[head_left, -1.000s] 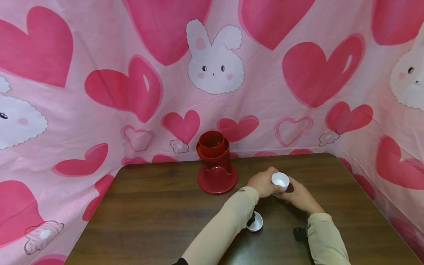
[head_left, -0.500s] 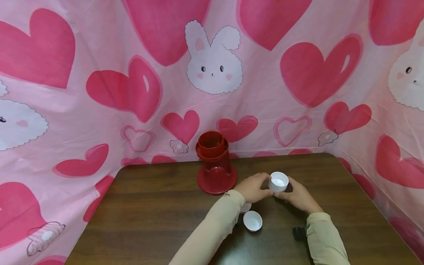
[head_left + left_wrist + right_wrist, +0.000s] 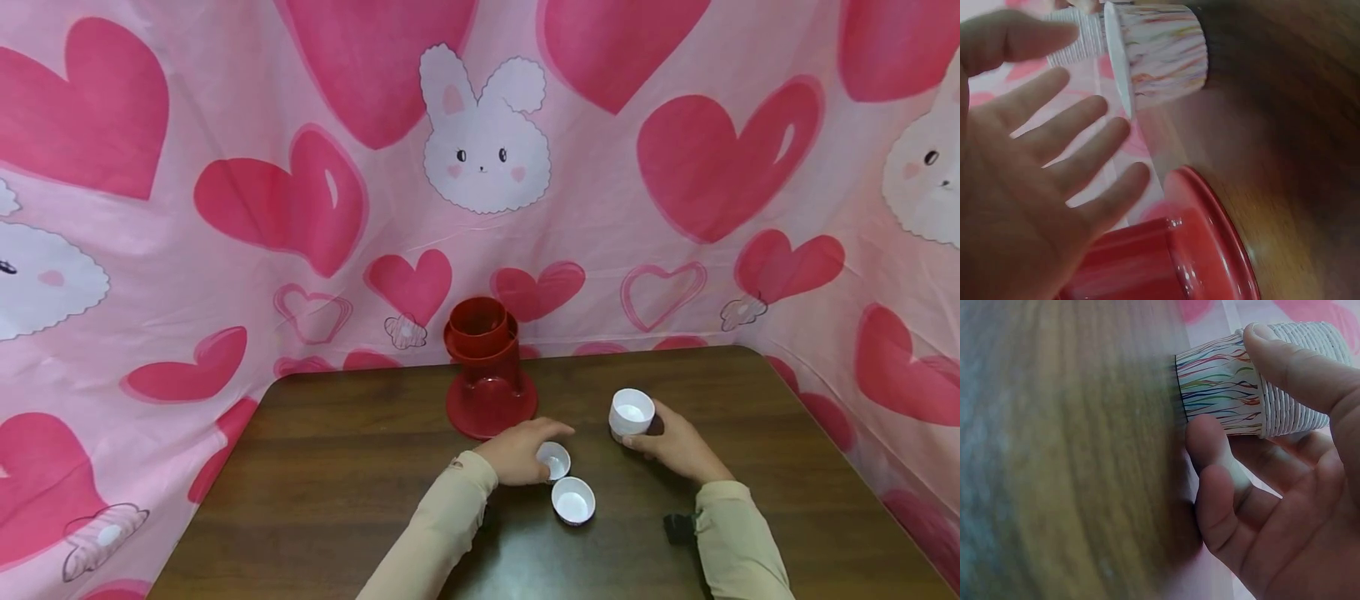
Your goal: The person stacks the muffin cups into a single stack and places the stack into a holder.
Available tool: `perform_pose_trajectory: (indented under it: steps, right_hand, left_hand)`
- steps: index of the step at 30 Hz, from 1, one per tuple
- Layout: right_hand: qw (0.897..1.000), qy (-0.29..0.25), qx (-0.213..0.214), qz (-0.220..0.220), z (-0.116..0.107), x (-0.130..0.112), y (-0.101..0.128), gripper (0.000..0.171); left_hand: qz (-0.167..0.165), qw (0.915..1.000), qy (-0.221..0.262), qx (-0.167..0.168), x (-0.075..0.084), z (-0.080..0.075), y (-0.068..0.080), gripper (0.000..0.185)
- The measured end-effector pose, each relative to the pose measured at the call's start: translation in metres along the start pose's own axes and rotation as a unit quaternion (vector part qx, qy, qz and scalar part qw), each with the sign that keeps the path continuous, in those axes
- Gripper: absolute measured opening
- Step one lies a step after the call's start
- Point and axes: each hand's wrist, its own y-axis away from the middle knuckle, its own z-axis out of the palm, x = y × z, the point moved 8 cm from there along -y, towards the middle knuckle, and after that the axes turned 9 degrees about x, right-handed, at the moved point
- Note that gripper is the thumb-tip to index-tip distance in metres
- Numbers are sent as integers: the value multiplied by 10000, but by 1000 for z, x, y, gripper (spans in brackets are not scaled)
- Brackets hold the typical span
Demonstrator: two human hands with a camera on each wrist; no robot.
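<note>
My right hand (image 3: pixel 678 442) grips a stack of nested white paper baking cups (image 3: pixel 632 411) at the right of the table. In the right wrist view the stack (image 3: pixel 1222 387) shows coloured streaks and several ribbed rims, with the thumb across the rims and its base close to the wood. My left hand (image 3: pixel 519 452) is spread beside a single paper cup (image 3: pixel 556 460), thumb and fingers reaching around its left side. Its fingers look loosely straight in the left wrist view, near a marbled cup (image 3: pixel 1163 53). Another white cup (image 3: pixel 573 502) stands just in front of that one.
A red round-based stand (image 3: pixel 491 404) with a red cup-like top (image 3: pixel 478 327) stands at the back of the brown wooden table (image 3: pixel 337 467). A pink cloth with hearts and rabbits (image 3: pixel 585 217) hangs behind and along the sides.
My left hand has let go of the stack and moved left and nearer, to the single cup. My right hand has stayed in place, holding the stack.
</note>
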Motion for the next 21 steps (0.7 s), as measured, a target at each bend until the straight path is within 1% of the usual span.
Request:
perform_pose_trajectory:
  steps: [3, 6, 14, 18, 21]
  right_hand:
    - [10000, -20, -25, 5, 0, 0, 0, 70]
    - [10000, -27, -44, -8, -1, 1, 0, 69]
    - [9999, 99, -90, 20, -1, -1, 0, 76]
    - [10000, 67, -66, -14, -1, -2, 1, 75]
    - [10000, 35, -38, -9, -1, -2, 1, 75]
  left_hand:
    - [-37, 9999, -75, -136, -4, 8, 4, 76]
    - [-80, 9998, -156, -133, -5, 13, 7, 79]
    - [12, 9980, -582, 226, -7, 16, 9, 67]
    - [-78, 9977, -550, 378, -11, 13, 14, 66]
    - [-212, 9976, -418, 515, -12, 6, 16, 65]
